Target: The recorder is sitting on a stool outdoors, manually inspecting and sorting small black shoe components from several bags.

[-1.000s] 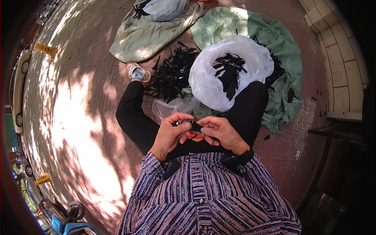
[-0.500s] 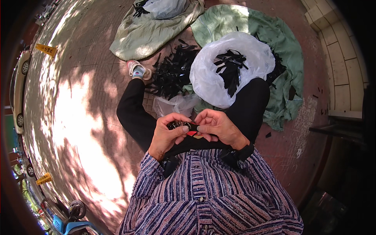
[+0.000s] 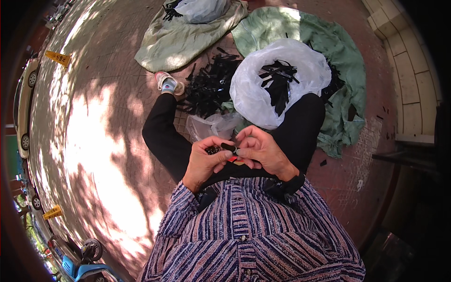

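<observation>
In front of my lap, my left hand (image 3: 203, 160) and my right hand (image 3: 265, 152) pinch a short black strip (image 3: 229, 147) between them. Several small shiny, metal-looking pieces (image 3: 213, 150) sit in the curl of my left fingers; their kind is too small to make out. Something red and yellow (image 3: 238, 161) shows just below the fingertips, partly hidden. Beyond my hands lies a crumpled clear plastic bag (image 3: 211, 128). A white plastic bag (image 3: 244, 96), rolled open between my legs, holds black strips (image 3: 278, 82).
A heap of black strips (image 3: 211, 87) covers the paving beside my shoe (image 3: 168, 84). Under the white bag spreads a green cloth (image 3: 345, 61). Farther off, a beige sack (image 3: 164, 47) carries another plastic bag (image 3: 202, 10). A tiled ledge (image 3: 408, 70) runs along the right.
The black strip between my fingers has turned to a steeper tilt, and my right fingers have lifted slightly. The whole view has shifted a little.
</observation>
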A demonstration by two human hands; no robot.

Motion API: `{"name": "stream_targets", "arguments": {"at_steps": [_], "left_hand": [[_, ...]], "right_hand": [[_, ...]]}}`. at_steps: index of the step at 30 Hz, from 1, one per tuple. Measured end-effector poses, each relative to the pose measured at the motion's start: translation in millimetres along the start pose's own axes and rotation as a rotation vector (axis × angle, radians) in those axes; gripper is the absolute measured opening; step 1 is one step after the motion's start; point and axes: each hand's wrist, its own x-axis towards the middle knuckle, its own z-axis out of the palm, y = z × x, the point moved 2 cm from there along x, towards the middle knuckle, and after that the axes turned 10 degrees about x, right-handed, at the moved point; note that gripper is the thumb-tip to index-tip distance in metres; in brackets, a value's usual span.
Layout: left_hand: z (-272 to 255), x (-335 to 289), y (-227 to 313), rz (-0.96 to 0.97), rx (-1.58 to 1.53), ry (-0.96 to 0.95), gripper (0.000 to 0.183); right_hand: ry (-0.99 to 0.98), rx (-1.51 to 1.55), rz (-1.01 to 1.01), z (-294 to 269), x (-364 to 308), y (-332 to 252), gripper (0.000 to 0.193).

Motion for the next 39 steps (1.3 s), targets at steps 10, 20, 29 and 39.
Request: {"name": "stream_targets", "arguments": {"at_steps": [10, 20, 29, 39], "left_hand": [[-0.4, -4.6, 0.0, 0.027, -0.068, 0.04, 0.019], [9.9, 4.5, 0.8, 0.237, 0.334, 0.18, 0.016], [12.1, 13.8, -5.1, 0.31, 0.604, 0.269, 0.012], [12.6, 17.8, 4.7, 0.206, 0.466, 0.33, 0.013]], "right_hand": [[-0.072, -0.274, 0.055, 4.8, 0.6, -15.0, 0.016], [0.049, -0.433, 0.005, 8.8, 6.6, -14.6, 0.014], [0.206, -1.188, -0.692, 25.7, 12.6, -7.6, 0.018], [0.325, -0.888, -0.729, 22.9, 18.9, -6.4, 0.018]]}}
